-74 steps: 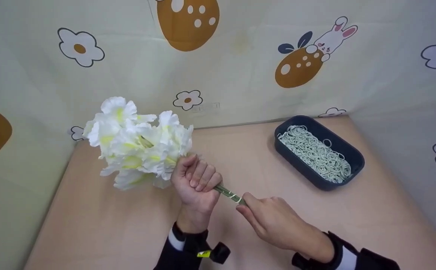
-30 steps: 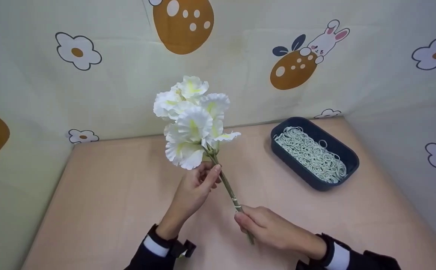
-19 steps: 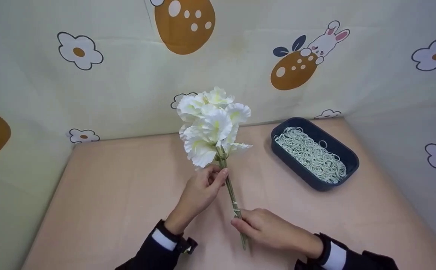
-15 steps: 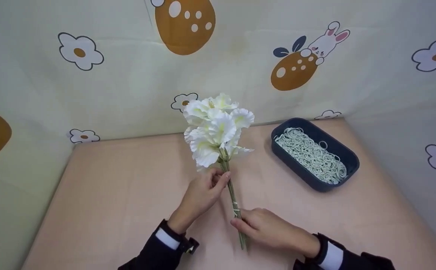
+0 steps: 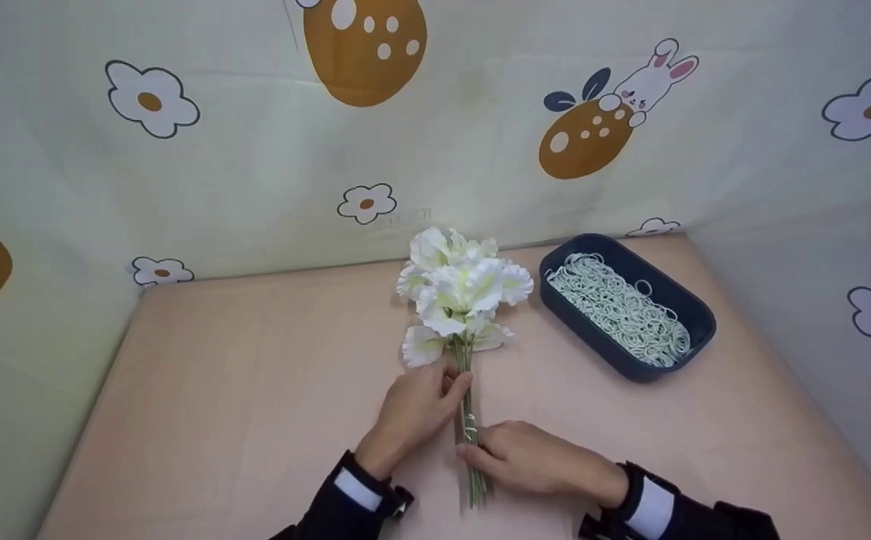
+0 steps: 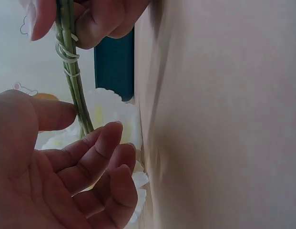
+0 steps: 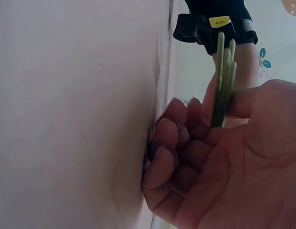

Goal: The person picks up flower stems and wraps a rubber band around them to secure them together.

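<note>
A bunch of white artificial flowers (image 5: 465, 289) with yellow-tinged, ruffled petals points away from me, low over the table. Its green stems (image 5: 476, 487) run toward me. My left hand (image 5: 414, 405) pinches them just below the blossoms between thumb and fingers. Lower down, my right hand (image 5: 529, 459) pinches the same stems, their cut ends sticking out past it in the right wrist view. Between the two hands, a pale rubber band (image 6: 66, 53) is wound round the stems in several loops.
A dark blue tray (image 5: 593, 337) full of pale green rubber bands (image 5: 623, 311) stands at the back right, close to the blossoms. Behind the peach-coloured table (image 5: 255, 360) hangs a printed cloth (image 5: 255, 172), which also rises along both sides.
The left hand has changed from a fist round the stems to a pinch. The bunch has swung rightward to point away, then come lower, with both hands on the stems.
</note>
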`<state>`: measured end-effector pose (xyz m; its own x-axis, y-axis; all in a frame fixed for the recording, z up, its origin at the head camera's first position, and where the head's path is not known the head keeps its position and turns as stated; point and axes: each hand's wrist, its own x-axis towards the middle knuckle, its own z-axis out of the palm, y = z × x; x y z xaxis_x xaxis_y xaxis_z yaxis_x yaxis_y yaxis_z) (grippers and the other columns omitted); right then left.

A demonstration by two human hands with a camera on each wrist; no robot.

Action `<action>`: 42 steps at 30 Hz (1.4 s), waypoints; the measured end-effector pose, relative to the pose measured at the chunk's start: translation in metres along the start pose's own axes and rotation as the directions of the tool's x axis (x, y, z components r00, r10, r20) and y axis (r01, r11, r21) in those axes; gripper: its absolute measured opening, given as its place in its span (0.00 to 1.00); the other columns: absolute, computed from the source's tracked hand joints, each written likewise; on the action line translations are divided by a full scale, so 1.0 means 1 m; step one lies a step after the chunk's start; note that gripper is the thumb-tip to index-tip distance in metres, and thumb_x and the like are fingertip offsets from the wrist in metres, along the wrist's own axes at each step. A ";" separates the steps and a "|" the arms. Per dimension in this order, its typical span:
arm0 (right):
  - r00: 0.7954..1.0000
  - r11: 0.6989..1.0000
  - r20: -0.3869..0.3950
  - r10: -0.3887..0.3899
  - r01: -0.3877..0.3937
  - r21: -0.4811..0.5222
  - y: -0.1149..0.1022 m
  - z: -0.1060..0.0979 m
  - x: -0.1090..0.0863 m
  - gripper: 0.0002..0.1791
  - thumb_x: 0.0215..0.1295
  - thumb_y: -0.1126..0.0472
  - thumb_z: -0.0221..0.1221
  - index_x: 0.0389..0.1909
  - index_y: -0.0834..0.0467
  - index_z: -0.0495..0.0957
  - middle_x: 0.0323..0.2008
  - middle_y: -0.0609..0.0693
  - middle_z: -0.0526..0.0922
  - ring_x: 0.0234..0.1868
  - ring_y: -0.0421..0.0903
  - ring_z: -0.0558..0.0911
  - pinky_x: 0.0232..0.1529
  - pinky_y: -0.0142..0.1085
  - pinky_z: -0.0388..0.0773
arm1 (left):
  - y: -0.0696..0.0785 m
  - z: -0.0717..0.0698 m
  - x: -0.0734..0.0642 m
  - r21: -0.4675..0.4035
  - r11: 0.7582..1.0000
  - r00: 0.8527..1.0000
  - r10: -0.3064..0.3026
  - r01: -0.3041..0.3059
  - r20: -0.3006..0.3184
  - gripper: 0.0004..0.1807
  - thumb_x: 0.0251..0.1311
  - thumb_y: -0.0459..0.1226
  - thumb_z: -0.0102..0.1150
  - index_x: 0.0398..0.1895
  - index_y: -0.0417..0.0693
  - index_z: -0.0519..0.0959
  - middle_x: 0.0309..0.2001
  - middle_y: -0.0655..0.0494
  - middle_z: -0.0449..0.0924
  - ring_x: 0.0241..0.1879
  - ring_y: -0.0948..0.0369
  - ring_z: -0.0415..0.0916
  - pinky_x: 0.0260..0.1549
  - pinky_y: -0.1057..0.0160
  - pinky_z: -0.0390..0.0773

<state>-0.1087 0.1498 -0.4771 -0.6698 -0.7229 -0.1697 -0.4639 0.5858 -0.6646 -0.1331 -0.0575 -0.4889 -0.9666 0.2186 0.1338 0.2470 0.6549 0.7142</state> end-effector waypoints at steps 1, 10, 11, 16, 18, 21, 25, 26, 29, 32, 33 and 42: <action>1.000 1.000 0.010 0.006 -0.006 0.003 0.000 0.000 0.000 0.25 0.91 0.46 0.50 0.28 0.50 0.76 0.22 0.36 0.69 0.28 0.34 0.74 0.34 0.34 0.75 | 0.000 0.001 -0.001 0.003 1.000 1.000 0.007 -0.007 0.000 0.15 0.83 0.47 0.60 0.39 0.47 0.84 0.27 0.58 0.82 0.24 0.66 0.71 0.24 0.66 0.71; 0.998 0.995 0.068 0.008 -0.001 -0.102 0.000 0.000 -0.004 0.27 0.89 0.46 0.52 0.22 0.47 0.70 0.20 0.36 0.68 0.23 0.35 0.73 0.30 0.35 0.72 | 0.010 0.000 -0.008 0.023 0.994 0.993 -0.111 0.110 0.029 0.18 0.75 0.44 0.59 0.23 0.53 0.72 0.20 0.65 0.65 0.19 0.65 0.63 0.19 0.66 0.59; 0.998 0.993 0.069 0.002 0.006 -0.120 0.000 0.001 -0.004 0.27 0.89 0.45 0.53 0.21 0.47 0.70 0.20 0.35 0.69 0.24 0.35 0.73 0.30 0.35 0.73 | 0.012 0.000 -0.009 0.038 0.992 0.992 -0.122 0.121 0.031 0.19 0.74 0.44 0.59 0.22 0.54 0.70 0.19 0.65 0.63 0.19 0.65 0.62 0.19 0.66 0.58; 0.997 0.986 0.068 -0.019 0.030 -0.165 -0.002 0.002 -0.004 0.26 0.88 0.44 0.55 0.23 0.46 0.70 0.21 0.35 0.71 0.25 0.34 0.75 0.30 0.37 0.75 | 0.005 0.006 -0.009 0.115 0.990 0.996 -0.085 0.086 -0.018 0.23 0.75 0.43 0.58 0.19 0.56 0.64 0.18 0.65 0.60 0.17 0.64 0.60 0.17 0.63 0.57; 0.997 0.983 0.064 -0.032 0.043 -0.179 -0.002 0.001 -0.004 0.26 0.88 0.44 0.56 0.24 0.47 0.72 0.21 0.36 0.73 0.25 0.34 0.75 0.31 0.37 0.76 | -0.005 0.014 -0.007 0.161 0.985 0.997 -0.053 0.061 -0.051 0.24 0.76 0.44 0.58 0.18 0.56 0.65 0.18 0.64 0.61 0.17 0.64 0.61 0.16 0.63 0.58; 0.997 0.982 0.063 -0.053 0.063 -0.177 -0.001 0.001 -0.004 0.24 0.87 0.44 0.59 0.26 0.49 0.77 0.22 0.36 0.76 0.25 0.32 0.74 0.30 0.33 0.74 | -0.021 0.028 -0.004 0.274 0.962 0.997 -0.005 0.026 -0.076 0.24 0.76 0.46 0.60 0.18 0.57 0.67 0.17 0.64 0.64 0.16 0.63 0.62 0.16 0.63 0.60; 0.995 0.984 0.061 -0.073 0.082 -0.158 0.001 0.002 -0.005 0.22 0.85 0.45 0.62 0.28 0.51 0.81 0.23 0.36 0.78 0.23 0.29 0.71 0.28 0.27 0.70 | -0.042 0.049 -0.001 0.442 0.897 0.991 0.075 -0.021 -0.106 0.21 0.76 0.49 0.62 0.22 0.58 0.73 0.17 0.63 0.68 0.16 0.63 0.65 0.15 0.64 0.62; 0.995 0.984 0.059 -0.075 0.084 -0.157 0.001 0.002 -0.005 0.22 0.85 0.45 0.62 0.28 0.51 0.82 0.22 0.37 0.78 0.23 0.29 0.71 0.28 0.27 0.70 | -0.044 0.051 -0.001 0.469 0.883 0.990 0.092 -0.032 -0.107 0.20 0.77 0.50 0.63 0.24 0.56 0.75 0.18 0.62 0.70 0.16 0.62 0.66 0.14 0.64 0.63; 0.995 0.982 0.052 -0.080 0.087 -0.166 0.002 0.002 -0.005 0.21 0.84 0.45 0.63 0.29 0.51 0.82 0.23 0.38 0.81 0.24 0.29 0.72 0.29 0.27 0.72 | -0.045 0.054 -0.001 0.515 0.856 0.990 0.108 -0.047 -0.089 0.18 0.79 0.51 0.61 0.34 0.50 0.83 0.23 0.57 0.78 0.18 0.57 0.74 0.15 0.61 0.68; 0.995 0.978 0.049 -0.092 0.099 -0.185 0.003 0.002 -0.003 0.21 0.84 0.45 0.63 0.29 0.51 0.83 0.24 0.39 0.83 0.24 0.29 0.73 0.30 0.27 0.73 | -0.039 0.049 -0.002 0.517 0.855 0.995 0.086 -0.046 -0.053 0.20 0.83 0.50 0.58 0.42 0.43 0.85 0.29 0.51 0.83 0.22 0.52 0.80 0.18 0.57 0.74; 0.994 0.976 0.048 -0.095 0.103 -0.192 0.003 0.002 -0.003 0.21 0.84 0.45 0.63 0.30 0.51 0.84 0.24 0.39 0.83 0.24 0.29 0.73 0.30 0.27 0.73 | -0.037 0.048 -0.003 0.514 0.857 0.996 0.080 -0.044 -0.048 0.20 0.83 0.51 0.57 0.44 0.43 0.86 0.30 0.50 0.84 0.23 0.52 0.81 0.18 0.57 0.75; 0.994 0.976 0.049 -0.099 0.107 -0.191 0.004 0.003 -0.004 0.20 0.84 0.44 0.63 0.31 0.51 0.84 0.25 0.39 0.85 0.25 0.29 0.74 0.30 0.26 0.73 | -0.040 0.050 -0.005 0.511 0.858 0.996 0.079 -0.046 -0.044 0.22 0.83 0.53 0.57 0.42 0.44 0.86 0.33 0.50 0.86 0.24 0.52 0.82 0.18 0.57 0.75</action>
<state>-0.1063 0.1537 -0.4816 -0.5914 -0.7944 -0.1384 -0.6350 0.5646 -0.5272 -0.1352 -0.0485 -0.5527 -0.9460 0.2380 0.2201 0.2913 0.9218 0.2556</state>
